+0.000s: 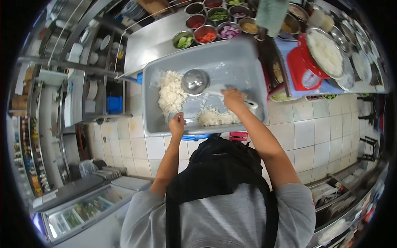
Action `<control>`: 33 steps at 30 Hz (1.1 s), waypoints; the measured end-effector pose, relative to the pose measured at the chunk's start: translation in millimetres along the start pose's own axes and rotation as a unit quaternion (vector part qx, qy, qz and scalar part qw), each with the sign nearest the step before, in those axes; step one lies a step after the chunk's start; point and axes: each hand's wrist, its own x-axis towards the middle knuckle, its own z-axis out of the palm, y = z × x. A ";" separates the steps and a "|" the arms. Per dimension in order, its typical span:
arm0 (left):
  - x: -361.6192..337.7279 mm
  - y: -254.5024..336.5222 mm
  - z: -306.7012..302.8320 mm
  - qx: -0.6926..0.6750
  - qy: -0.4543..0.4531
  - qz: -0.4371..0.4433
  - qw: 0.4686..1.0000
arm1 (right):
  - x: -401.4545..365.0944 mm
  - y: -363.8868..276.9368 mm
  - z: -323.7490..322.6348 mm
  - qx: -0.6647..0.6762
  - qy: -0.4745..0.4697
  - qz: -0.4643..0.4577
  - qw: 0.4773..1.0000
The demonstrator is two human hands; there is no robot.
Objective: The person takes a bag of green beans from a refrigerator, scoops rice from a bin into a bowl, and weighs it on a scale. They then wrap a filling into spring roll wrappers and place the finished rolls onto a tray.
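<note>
A grey plastic tub (159, 66) lies in front of me with white cooked rice in it. Inside the tub my right hand (233, 100) is wrapped round a white rice paddle (214, 89), its blade pointing left toward an upturned steel bowl (195, 81). My left hand (178, 120) is closed at the tub's near side, fingers pinching the edge of a clear plastic bag (167, 115). A heap of rice (172, 94) fills that bag along the tub's left wall. More loose rice (216, 117) lies below the paddle, near the front wall.
Steel containers of chopped vegetables (205, 35) stand behind the tub on a steel counter (147, 43). To the right, a red kitchen scale (298, 68) bears a round tray of rice (325, 53). A green cloth (271, 16) hangs near the back. A glass-topped freezer (89, 211) stands lower left.
</note>
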 end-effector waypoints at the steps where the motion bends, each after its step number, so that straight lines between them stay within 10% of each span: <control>1: -2.6 -7.0 -5.2 -0.001 0.005 -0.011 1.000 | 4.4 -14.1 7.3 -0.012 -0.034 -0.062 0.997; 3: -4.8 -20.9 -11.8 0.094 0.133 0.008 0.987 | 12.2 -55.2 41.7 -0.027 -0.070 -0.138 0.988; 10: -7.8 -23.5 -50.3 0.072 0.137 0.039 0.987 | 9.7 -31.9 60.4 -0.148 -0.184 -0.338 0.911; 16: -2.1 -32.1 -49.6 0.123 0.145 0.051 0.980 | 23.7 -41.2 -26.8 -0.281 -0.228 -0.146 0.921; 21: 0.2 -24.0 -54.5 0.133 0.121 0.043 0.983 | 60.6 -90.3 49.9 -0.112 -0.005 -0.359 0.927; 26: 4.2 -73.3 -76.1 -0.084 0.243 0.039 0.966 | 52.5 -15.5 20.0 -0.285 -0.169 -0.103 0.938; 33: 41.9 -110.6 -117.2 -0.092 0.296 0.033 0.950 | 12.7 -169.8 74.3 -0.143 -0.138 -0.335 0.921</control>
